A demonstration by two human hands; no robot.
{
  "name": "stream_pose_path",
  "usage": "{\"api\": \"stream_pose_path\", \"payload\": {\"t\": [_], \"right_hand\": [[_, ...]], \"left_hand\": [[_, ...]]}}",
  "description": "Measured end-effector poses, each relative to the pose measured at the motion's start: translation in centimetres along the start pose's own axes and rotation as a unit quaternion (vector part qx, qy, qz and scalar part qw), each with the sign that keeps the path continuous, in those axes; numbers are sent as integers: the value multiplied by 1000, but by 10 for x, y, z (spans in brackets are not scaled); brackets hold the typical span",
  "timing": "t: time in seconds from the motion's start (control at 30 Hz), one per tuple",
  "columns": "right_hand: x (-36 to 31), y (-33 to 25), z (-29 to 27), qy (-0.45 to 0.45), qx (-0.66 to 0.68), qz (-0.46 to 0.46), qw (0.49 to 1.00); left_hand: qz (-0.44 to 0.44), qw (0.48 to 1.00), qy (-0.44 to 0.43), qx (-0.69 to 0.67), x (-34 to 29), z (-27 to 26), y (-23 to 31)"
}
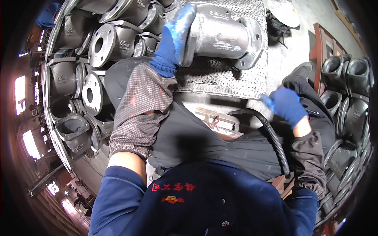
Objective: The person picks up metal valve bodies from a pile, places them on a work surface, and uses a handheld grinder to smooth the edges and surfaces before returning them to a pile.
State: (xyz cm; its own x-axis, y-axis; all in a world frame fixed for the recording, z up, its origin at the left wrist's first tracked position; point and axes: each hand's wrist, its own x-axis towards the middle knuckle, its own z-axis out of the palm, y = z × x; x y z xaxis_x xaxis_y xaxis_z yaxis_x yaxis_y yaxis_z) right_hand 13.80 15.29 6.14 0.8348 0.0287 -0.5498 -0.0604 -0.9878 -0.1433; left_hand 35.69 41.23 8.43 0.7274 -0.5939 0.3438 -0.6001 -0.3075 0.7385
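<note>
My left hand (173, 41), in a blue coated glove, is closed along the left flange of a grey metal valve casting (222, 33). The casting lies on its side on a textured metal plate (220, 83), and its other flange points right. My thumb is hidden. Away from the casting, beside my right knee, my right hand (288, 106) hangs in a matching blue glove. One digit sticks out to the left and the others curl loosely, with nothing visible in them. A black ribbed hose (272, 137) curves just left of that hand, apart from it.
Several similar grey castings (112, 45) are stacked along my left side. More castings (356, 114) stand at the right, by a reddish metal frame (319, 59). A pale round object (283, 12) sits beyond the plate. Between my legs is a pale metal piece (218, 120).
</note>
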Motion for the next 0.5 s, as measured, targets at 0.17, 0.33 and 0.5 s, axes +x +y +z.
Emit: {"api": "stream_pose_path", "payload": {"t": [0.17,0.33,0.5], "right_hand": [[0,-4,66,-147,76,-106,981],[37,-49,95,-279,109,-70,952],[56,-80,114,-234,104,-103,961]], "left_hand": [[18,999,13,-36,-1,-1,4],[96,995,-1,28,-1,0,4],[-44,984,20,-174,7,2,22]]}}
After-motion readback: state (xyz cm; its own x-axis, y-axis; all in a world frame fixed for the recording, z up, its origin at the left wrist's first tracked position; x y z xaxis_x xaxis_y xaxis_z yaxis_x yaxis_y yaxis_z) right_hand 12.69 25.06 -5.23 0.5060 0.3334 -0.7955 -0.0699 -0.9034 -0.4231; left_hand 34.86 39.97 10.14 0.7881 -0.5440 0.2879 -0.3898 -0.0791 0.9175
